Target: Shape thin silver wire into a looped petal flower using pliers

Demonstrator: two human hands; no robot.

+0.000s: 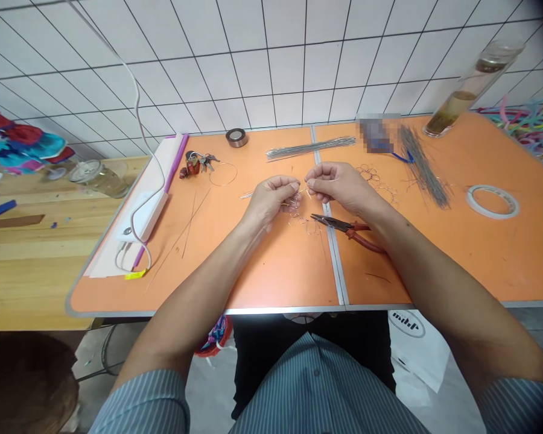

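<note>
Over the orange-topped bench (276, 271), our left grip (270, 199) and right grip (332, 184) were both pinched closed on a tangle of thin looped silver wire (301, 211) held just above the surface, with red-handled steel needle-nose pliers (344, 226) lying just beside it.

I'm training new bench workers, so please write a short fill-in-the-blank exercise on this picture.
The left hand and right hand pinch a piece of bent ____.
The needle-nose pliers have ____ handles.
The bunch of keys lies on the side of the ____ hand.

Missing words: wire; red; left.
</note>
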